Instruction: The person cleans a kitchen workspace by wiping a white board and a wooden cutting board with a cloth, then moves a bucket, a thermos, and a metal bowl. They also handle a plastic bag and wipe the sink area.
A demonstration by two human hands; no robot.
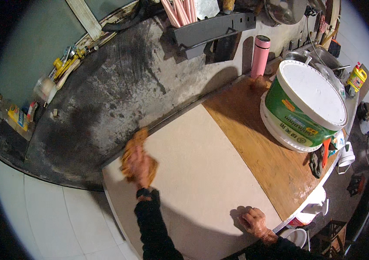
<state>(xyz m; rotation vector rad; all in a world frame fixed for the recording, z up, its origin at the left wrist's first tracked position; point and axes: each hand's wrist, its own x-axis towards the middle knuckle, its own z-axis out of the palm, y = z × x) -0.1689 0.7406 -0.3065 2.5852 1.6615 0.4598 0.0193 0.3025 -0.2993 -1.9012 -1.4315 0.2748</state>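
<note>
My left hand (pixel 137 164), slightly blurred, presses an orange-brown cloth (pixel 151 170) against the pale flat board (pixel 193 173), near its far left edge. The cloth bunches out beyond my fingers on both sides, and one end reaches toward the sooty wall. My right hand (pixel 254 222) rests as a loose fist on the near right part of the board. Its fingers are curled in, with nothing visible in them. The board lies flat beside a brown wooden surface (pixel 236 125), and shadows of my arms fall across it.
On the wooden surface stand a green-and-white bucket (pixel 299 108) with a white lid and a pink bottle (pixel 260 56). An orange-handled tool (pixel 326 151) lies beside the bucket. A blackened wall (pixel 106 95) carries a dark rack (pixel 214 30). White floor tiles (pixel 45 212) show at left.
</note>
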